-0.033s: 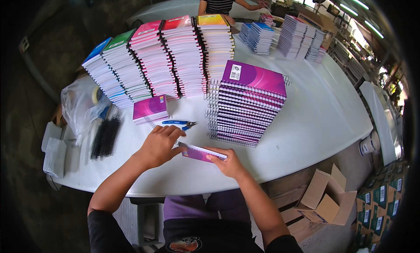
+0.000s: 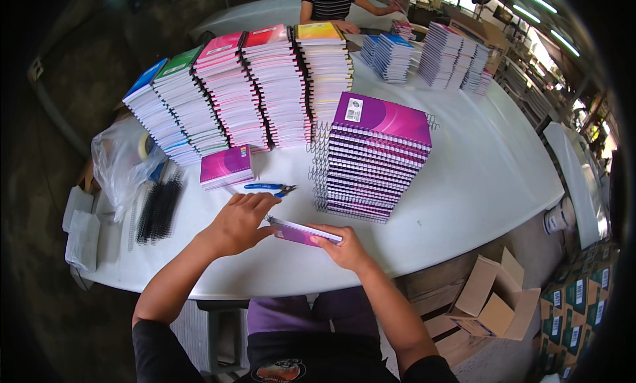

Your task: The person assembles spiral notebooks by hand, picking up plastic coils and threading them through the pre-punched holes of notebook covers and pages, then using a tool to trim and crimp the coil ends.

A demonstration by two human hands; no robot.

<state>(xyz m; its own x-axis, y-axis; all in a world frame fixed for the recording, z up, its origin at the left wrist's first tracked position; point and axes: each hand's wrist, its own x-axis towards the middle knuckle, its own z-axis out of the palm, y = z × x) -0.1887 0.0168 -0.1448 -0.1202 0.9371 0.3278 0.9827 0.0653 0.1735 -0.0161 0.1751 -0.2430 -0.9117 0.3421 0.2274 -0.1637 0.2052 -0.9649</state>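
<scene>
My right hand (image 2: 346, 246) grips a small purple notebook (image 2: 295, 234) by its right end, tilted so its punched spine edge faces up. At the notebook's left end a short bit of wire coil (image 2: 269, 218) sticks out. My left hand (image 2: 240, 223) is beside that end, fingers stretched out and apart from the thumb; whether it touches the coil I cannot tell. Just beyond lie blue-handled cutting pliers (image 2: 268, 186). Behind them is a low stack of purple notebooks (image 2: 226, 166). To the right stands a tall stack of coil-bound purple notebooks (image 2: 377, 158), coil ends jutting out.
Tall stacks of notebooks (image 2: 265, 85) in several colours line the table's (image 2: 477, 184) far left. Black coils (image 2: 158, 207) and a clear plastic bag (image 2: 122, 151) lie left. More stacks (image 2: 440, 55) stand far right, near another person (image 2: 328, 5). An open carton (image 2: 493, 297) is on the floor.
My left hand's fingers and thumb have parted slightly, and the thumb has drawn back a little from the notebook's end. The right hand keeps its hold.
</scene>
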